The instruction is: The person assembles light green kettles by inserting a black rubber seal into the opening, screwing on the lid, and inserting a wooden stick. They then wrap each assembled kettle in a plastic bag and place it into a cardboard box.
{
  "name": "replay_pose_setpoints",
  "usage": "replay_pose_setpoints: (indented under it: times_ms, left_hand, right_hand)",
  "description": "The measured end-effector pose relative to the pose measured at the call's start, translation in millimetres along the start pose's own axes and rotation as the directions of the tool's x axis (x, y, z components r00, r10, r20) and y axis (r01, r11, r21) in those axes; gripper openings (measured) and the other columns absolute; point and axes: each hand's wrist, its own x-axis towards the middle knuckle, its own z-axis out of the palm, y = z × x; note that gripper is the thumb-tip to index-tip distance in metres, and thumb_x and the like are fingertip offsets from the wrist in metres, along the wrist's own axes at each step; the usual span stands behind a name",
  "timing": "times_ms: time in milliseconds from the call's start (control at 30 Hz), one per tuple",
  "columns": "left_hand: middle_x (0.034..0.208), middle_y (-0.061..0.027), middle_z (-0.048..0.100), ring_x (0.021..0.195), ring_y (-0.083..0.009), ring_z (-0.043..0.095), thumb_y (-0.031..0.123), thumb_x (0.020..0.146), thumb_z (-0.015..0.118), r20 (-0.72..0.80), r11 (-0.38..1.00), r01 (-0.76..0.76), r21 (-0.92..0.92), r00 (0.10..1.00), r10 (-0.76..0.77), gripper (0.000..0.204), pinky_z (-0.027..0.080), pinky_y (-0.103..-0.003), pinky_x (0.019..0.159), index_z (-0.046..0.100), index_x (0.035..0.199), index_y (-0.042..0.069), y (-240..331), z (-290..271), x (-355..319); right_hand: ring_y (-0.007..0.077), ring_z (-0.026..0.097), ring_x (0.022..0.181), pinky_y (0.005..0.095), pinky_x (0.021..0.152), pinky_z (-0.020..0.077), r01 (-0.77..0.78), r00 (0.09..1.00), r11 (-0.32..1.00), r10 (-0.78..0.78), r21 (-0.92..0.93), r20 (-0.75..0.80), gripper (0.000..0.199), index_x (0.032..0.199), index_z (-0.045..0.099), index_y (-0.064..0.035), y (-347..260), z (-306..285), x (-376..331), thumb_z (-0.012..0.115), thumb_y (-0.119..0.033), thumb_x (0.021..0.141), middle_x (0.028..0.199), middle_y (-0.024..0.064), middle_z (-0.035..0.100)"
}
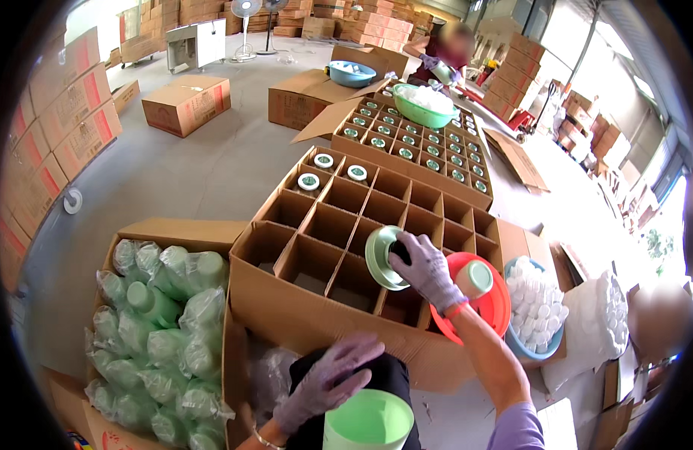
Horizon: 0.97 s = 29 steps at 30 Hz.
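Warehouse floor and stacked cartons surround me. I see my right hand stretched forward, gloved fingers clamped on a pale green jar tipped on its side over a cell near the right edge of the divided carton. My left hand hovers low, fingers loosely spread, holding nothing, just above a green cup at my lap. Wrapped green jars fill the box beside the carton's left edge.
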Motion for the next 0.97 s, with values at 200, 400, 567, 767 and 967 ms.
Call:
replay_pose_setpoints:
  times_ms: [200, 400, 567, 767, 967]
  left_hand:
    - [0.138, -0.0143, 0.056, 0.126, -0.0275, 0.056, 0.01, 0.098, 0.056, -0.046, 0.947, 0.109, -0.301, 0.991, -0.128, 0.04, 0.042, -0.039, 0.107, 0.056, 0.137, 0.001, -32, -4, -11]
    - [0.13, -0.0185, 0.062, 0.116, -0.026, 0.063, 0.027, 0.106, 0.046, -0.287, 0.974, -0.203, -0.098, 0.943, 0.167, 0.045, 0.049, -0.036, 0.098, 0.048, 0.143, 0.001, -44, -3, 1]
    - [0.135, -0.0237, 0.057, 0.119, -0.0324, 0.061, 0.032, 0.105, 0.048, -0.091, 0.834, 0.306, -0.459, 0.918, -0.386, 0.047, 0.045, -0.037, 0.106, 0.048, 0.144, 0.004, -31, -17, -5]
    - [0.144, -0.0132, 0.049, 0.126, -0.0318, 0.055, 0.031, 0.102, 0.052, -0.258, 0.629, 0.092, -0.772, 0.858, -0.443, 0.055, 0.044, -0.041, 0.107, 0.039, 0.151, 0.008, -66, -8, 11]
    - [0.163, -0.01, 0.021, 0.132, -0.0376, 0.049, 0.052, 0.091, 0.065, -0.331, 0.331, -0.165, -0.929, 0.768, -0.548, 0.094, 0.043, -0.062, 0.105, 0.008, 0.16, 0.025, -82, -70, 70]
  right_hand:
    - [0.0364, 0.061, 0.104, 0.0519, 0.082, 0.0504, 0.348, 0.932, 0.912, -0.361, -0.22, -0.024, 0.039, 0.108, 0.067, -0.0105, -12, 78, 139, 0.07, -0.04, 0.084, 0.105, 0.0163, 0.062]
    - [0.0453, 0.057, 0.112, 0.0527, 0.094, 0.0502, 0.233, 0.958, 0.963, -0.203, -0.136, 0.201, 0.044, 0.13, 0.059, -0.0166, -48, 222, 263, 0.064, -0.03, 0.089, 0.121, 0.0238, 0.056]
    - [0.0474, 0.053, 0.114, 0.0523, 0.097, 0.0489, 0.115, 0.949, 0.993, -0.111, 0.004, 0.296, 0.033, 0.122, 0.065, -0.0253, -32, 247, 264, 0.06, -0.024, 0.09, 0.127, 0.0235, 0.05]
    - [0.0446, 0.053, 0.106, 0.0553, 0.089, 0.0493, 0.389, 0.915, 0.921, -0.387, -0.006, -0.114, 0.041, 0.12, 0.065, -0.0213, -58, 164, 250, 0.07, -0.033, 0.08, 0.119, 0.0225, 0.05]
    - [0.0388, 0.048, 0.12, 0.051, 0.106, 0.0415, 0.674, 0.735, 0.734, -0.655, 0.082, -0.175, 0.07, 0.136, 0.052, -0.0151, -102, -7, 167, 0.077, -0.017, 0.071, 0.122, 0.0173, 0.049]
